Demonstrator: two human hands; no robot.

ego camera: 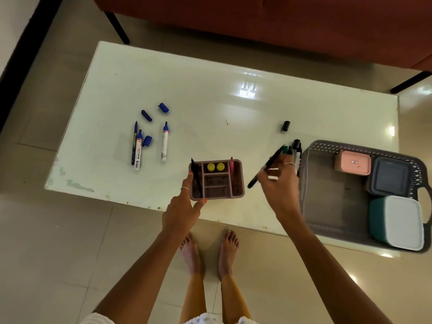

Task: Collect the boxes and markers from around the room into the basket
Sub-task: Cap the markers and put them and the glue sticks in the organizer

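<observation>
We see our left hand [184, 206] gripping the left end of a mauve organiser tray [217, 180] at the frame's centre, thumb under its near edge, fingers curled over the side. The tray's compartments hold two yellow-capped items, a pink pen and a dark pen. Our right hand [279, 181] clamps a bundle of dark markers [295, 153] and one long black marker [265, 167], slanting down-left, just beside the grey basket [332, 206] at lower right. Inside the basket sit a pink box [353, 163], a slate-blue box [390, 176] and a teal box with a white lid [397, 222]. At centre left on the white table [210, 94] lie blue markers [152, 146], uncapped, with loose blue caps [154, 112] nearby; a black cap [285, 125] lies right of centre.
</observation>
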